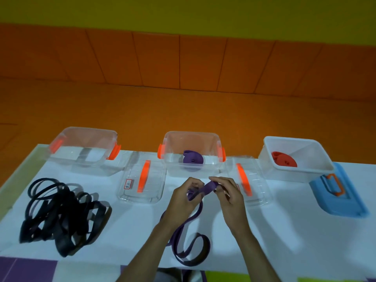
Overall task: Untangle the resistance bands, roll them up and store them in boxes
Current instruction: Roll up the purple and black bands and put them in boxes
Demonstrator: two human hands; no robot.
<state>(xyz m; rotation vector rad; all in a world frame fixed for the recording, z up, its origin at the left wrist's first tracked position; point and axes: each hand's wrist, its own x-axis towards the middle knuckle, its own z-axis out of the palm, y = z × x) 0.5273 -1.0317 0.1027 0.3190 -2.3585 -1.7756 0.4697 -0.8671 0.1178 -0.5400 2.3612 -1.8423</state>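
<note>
On my feed a yellow wall (pixel 183 9) spans 12 o'clock, with orange padded panels (pixel 156 60) under it, then orange floor (pixel 183 110). A white table (pixel 284 231) fills the lower half. A purple floor tile (pixel 26 269) shows at 7 o'clock.

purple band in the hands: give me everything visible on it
The purple band is a flat, wide strap that looks like matte rubber. Its far end is folded into the start of a small roll, pinched between the left hand and the right hand just above the white table. The rest hangs slack from the hands and lies on the table in loose curves, with the last loop near the table's near edge. It is doubled along most of its length and not yet rolled.
</note>
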